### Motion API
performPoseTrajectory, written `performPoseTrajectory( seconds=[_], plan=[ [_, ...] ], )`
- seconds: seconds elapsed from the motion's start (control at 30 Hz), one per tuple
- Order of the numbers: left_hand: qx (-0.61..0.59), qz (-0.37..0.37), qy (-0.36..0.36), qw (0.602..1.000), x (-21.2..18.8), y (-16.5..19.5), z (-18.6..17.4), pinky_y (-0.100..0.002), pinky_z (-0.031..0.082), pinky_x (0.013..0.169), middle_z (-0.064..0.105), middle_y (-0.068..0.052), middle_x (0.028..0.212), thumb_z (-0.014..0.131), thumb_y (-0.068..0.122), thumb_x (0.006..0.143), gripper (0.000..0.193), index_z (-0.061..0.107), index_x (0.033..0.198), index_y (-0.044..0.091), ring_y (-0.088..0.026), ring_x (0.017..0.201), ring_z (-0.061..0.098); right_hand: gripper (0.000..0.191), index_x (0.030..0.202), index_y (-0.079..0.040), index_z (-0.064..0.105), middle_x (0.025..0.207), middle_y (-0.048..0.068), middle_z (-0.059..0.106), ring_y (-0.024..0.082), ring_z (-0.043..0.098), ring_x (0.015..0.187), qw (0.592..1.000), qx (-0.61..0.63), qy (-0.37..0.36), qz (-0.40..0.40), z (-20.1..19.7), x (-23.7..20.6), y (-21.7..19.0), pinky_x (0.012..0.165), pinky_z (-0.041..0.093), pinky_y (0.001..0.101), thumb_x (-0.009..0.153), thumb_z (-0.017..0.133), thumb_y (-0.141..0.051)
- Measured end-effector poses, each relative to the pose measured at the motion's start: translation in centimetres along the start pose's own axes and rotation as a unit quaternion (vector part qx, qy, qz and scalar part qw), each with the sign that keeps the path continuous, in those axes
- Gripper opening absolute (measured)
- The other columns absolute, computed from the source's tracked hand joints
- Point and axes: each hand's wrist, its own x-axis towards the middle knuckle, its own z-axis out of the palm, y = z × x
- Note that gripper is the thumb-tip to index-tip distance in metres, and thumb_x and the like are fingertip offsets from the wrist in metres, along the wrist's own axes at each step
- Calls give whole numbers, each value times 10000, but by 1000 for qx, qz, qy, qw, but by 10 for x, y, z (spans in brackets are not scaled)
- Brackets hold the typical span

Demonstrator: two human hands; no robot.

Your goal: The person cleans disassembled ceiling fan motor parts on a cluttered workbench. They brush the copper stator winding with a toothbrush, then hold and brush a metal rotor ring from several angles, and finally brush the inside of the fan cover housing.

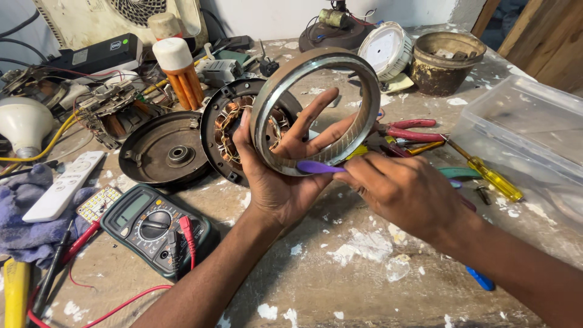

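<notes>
Two hands work on a metal rotor ring above the worktop.

The left hand [285,176] holds the metal rotor ring [316,109] upright, fingers spread through its opening, in front of the copper-wound stator [234,130]. The right hand [404,191] has a closed grip on a purple-handled tool [319,167], its tip touching the ring's lower rim. A digital multimeter [155,228] lies near on the worktop [340,285].

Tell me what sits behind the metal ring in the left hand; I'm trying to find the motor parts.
Behind the metal ring held by the left hand lies a round motor plate with copper windings. The ring and hand cover its right half, so that part stays unseen.
</notes>
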Motion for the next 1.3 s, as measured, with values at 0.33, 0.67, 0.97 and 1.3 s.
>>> performPoseTrajectory(
  seconds=[0.33,0.67,0.97,1.3],
  plan=[
    [45,35,25,998,1,0,-5,-655,319,1254,443,-295,1580,314,898,804,1169,315,1651,93,-435,1468,430,223,927,14,676,591,142,680,254,679,450,989,-77,-63,109,-6,-1,7,402,535,401,1013,628,-187],
    [53,91,103,989,7,-5,-8,-621,421,1140,477,-344,1490,374,897,772,1157,371,1542,34,-469,1344,536,346,910,-69,619,519,70,548,156,554,384,834,337,-203,387,-18,41,-73,364,443,367,1022,485,-368],
    [32,127,81,988,8,-5,-11,-592,439,1191,488,-340,1454,462,841,818,1087,381,1503,1,-444,1339,542,455,852,-98,582,575,-60,502,34,492,447,826,395,-143,376,-4,41,-77,396,413,231,1092,401,-440],
    [100,63,68,991,9,-18,-29,-430,433,983,561,-328,1428,450,863,848,1128,453,1510,-50,-387,1305,576,397,905,-61,494,607,4,337,102,309,405,492,672,-126,539,-29,57,-91,293,309,316,1035,438,-431]
  ],
)
